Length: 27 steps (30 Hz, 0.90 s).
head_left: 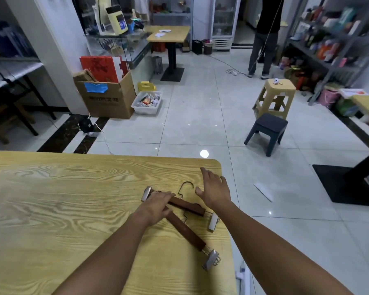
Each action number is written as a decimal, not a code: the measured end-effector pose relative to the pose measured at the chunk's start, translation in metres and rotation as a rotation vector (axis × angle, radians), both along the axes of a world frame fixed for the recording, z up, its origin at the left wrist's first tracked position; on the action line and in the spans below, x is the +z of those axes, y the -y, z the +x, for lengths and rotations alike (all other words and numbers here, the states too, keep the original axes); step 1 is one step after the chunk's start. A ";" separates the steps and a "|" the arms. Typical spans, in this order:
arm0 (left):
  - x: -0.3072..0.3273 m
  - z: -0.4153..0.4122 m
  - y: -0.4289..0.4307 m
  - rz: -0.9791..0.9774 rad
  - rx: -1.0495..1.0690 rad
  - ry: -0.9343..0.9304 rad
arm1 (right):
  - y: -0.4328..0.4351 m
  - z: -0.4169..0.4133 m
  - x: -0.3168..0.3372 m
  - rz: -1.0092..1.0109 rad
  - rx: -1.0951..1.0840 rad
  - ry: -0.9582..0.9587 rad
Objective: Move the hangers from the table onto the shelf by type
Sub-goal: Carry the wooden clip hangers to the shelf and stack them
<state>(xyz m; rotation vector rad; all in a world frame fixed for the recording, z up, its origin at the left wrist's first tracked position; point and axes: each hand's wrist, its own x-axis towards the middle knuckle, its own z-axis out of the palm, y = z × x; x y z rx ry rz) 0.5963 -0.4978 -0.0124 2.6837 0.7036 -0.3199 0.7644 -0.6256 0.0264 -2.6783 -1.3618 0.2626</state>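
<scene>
Hangers (pixel 179 203): two wooden clip hangers lie crossed on the light wood-grain table (pixel 51 199), lower centre of frame, close to its right edge.
- Upper hanger (pixel 190 207): dark brown bar slanting down to the right, a metal clip at each end, wire hook (pixel 186 188) pointing up-frame.
- Lower hanger (pixel 186 231): bar runs diagonally toward lower right, and its end clip (pixel 211 259) sits near the table edge. The crossing point is hidden under the left hand.
- Left hand (pixel 156 206): fingers straight and together, laid flat across the upper hanger's bar, not curled round it.
- Right hand (pixel 214 192): fingers spread apart, holding nothing, just right of the hook. Can't tell if it touches the table.

Containers:
- Cardboard box (pixel 107 101), upper left on the floor, flaps open, with red boards (pixel 100 68) standing in it and blue tape on its front.
- White plastic bin (pixel 146 110), just right of the box, full of small packets, too blurred to identify.
- Pink basket (pixel 328 98), right edge, on the floor, contents unclear.
- Metal shelf unit (pixel 330 67), upper right, loaded with bottles and packages, blurred.

A beige stool (pixel 274 96) and a dark stool (pixel 266 130) stand on the tiled floor at centre right. A person (pixel 264 39) stands at top right.
</scene>
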 end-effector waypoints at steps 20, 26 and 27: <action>-0.082 0.019 0.003 0.220 -0.417 -0.138 | -0.007 -0.017 -0.084 -0.133 -0.101 -0.083; -0.083 0.011 0.005 0.212 -0.467 -0.169 | -0.008 -0.013 -0.091 -0.149 -0.102 -0.070; -0.082 0.009 0.005 0.196 -0.473 -0.168 | -0.008 -0.014 -0.092 -0.149 -0.089 -0.067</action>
